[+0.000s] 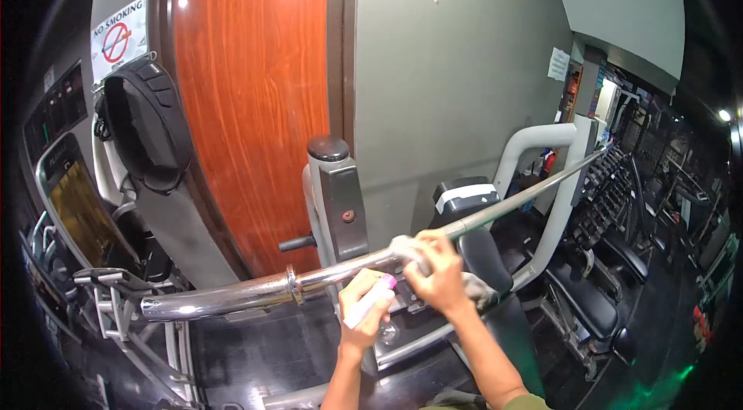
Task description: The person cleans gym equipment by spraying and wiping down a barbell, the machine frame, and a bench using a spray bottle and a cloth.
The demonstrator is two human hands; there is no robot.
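A long metal barbell point(340, 271) crosses in front of me, its thick sleeve end at the left and its shaft running off to the upper right. My right hand point(437, 271) is closed on a pale cloth point(405, 247) that it presses around the shaft, right of the collar point(295, 285). Just below the bar, my left hand point(357, 302) grips a white bottle with a pink top point(368, 311). Its lower part is partly covered by my fingers, so its full shape is hidden.
Behind the bar stand a grey machine post point(344, 205) and a reddish wooden door point(255, 100). A black lifting belt point(147, 128) hangs at the left. Black padded benches point(588, 302) and a dumbbell rack point(600, 197) are at the right. A dark bench pad point(511, 340) lies below my right arm.
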